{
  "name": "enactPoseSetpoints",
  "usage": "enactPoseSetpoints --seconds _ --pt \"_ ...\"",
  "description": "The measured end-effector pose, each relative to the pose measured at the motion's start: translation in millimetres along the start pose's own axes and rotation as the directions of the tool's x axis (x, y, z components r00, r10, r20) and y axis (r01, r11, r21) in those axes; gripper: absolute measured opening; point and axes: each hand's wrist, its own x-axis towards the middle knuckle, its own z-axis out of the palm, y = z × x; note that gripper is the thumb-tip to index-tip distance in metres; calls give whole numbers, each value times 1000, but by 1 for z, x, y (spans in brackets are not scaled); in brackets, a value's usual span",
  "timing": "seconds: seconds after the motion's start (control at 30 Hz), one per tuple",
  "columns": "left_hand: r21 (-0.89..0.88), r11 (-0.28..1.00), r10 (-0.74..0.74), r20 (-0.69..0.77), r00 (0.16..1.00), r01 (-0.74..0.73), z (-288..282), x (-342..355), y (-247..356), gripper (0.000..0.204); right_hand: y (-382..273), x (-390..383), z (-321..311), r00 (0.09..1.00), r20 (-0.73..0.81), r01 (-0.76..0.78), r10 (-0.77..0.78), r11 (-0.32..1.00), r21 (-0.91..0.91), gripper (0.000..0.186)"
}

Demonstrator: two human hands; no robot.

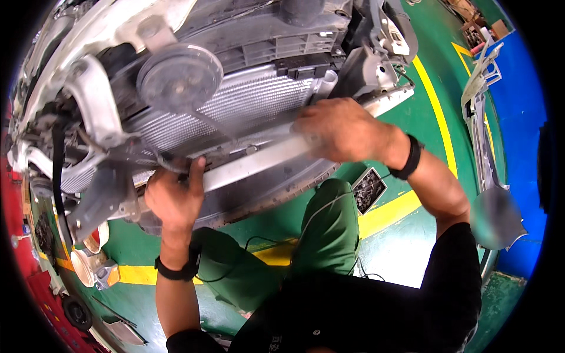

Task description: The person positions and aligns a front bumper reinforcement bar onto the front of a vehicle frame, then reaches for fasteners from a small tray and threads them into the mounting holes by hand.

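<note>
A long pale metal bar [256, 163] runs across the lower front of a stripped-down car, just below the ribbed silver radiator [247, 97]. My left hand [175, 197] is closed around the bar's left part, its thumb along the top. Over the bar's right part, my right hand [344, 130] is curled with the fingers bent down; it is slightly blurred. A round dark disc [179, 76] stands in front of the radiator, up and right of my left hand. Whether the bar is fastened to the car is hidden.
Right of my knees, a tray of small metal parts [369, 191] sits on the green floor. White buckets [90, 265] stand at the left. A removed silver body panel [479, 126] lies at the far right. A black strap [59, 182] hangs at the car's left.
</note>
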Motion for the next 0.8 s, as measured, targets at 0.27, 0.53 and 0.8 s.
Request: enactPoseSetpoints --seconds 0.27,0.53,0.8 --pt "-29 942 326 -143 934 -333 4 -5 -10 30 1 3 16 921 -386 49 -40 999 13 58" --pt "131 921 387 -196 901 -367 8 -4 -13 39 22 -2 19 859 -510 146 49 930 336 36" --pt "-41 954 287 -170 943 -298 14 -7 -12 46 20 1 24 857 -507 61 98 955 289 33"
